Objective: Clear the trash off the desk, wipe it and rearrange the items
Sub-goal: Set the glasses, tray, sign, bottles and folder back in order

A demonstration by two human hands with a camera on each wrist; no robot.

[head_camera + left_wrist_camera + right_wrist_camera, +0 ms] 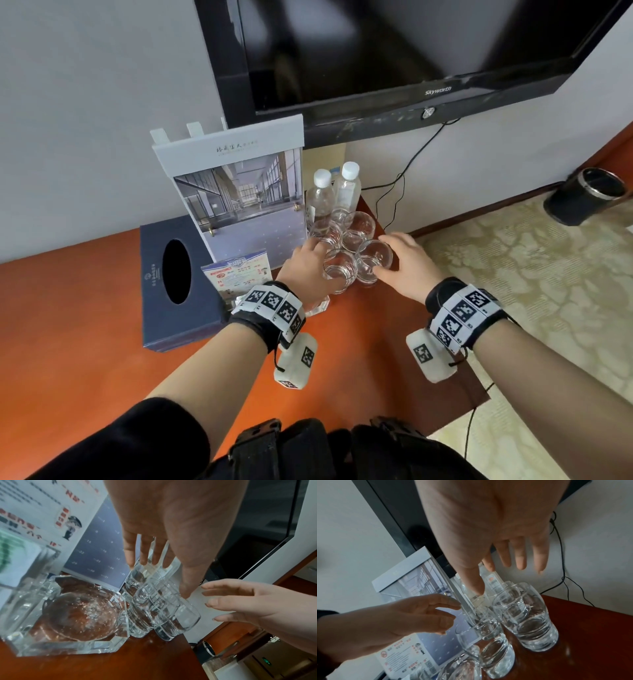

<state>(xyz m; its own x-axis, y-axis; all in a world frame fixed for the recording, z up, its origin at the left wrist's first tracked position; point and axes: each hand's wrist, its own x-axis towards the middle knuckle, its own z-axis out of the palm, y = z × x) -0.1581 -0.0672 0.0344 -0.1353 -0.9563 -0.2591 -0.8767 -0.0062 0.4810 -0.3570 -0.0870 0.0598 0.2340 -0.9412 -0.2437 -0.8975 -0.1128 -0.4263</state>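
Glasses (349,246), four clustered at the desk's (85,325) right rear corner, stand between both hands: left hand (308,270) and right hand (407,267) flank them, fingers extended, gripping nothing.

Hotel guest room: wall-mounted television (394,51), branded tissue box (176,284), complimentary water bottles (334,195), glasses (352,246), carpet (534,274).

left wrist band (270,310): black strap, white squares with black block codes | left wrist box (295,361): small, white, one code sticker, thin black cord | right wrist band (463,315): same black strap, same white code squares | right wrist box (427,354): white, code sticker | left sleeve (113,445): black, pushed up | chest strap (253,445): black, buckles
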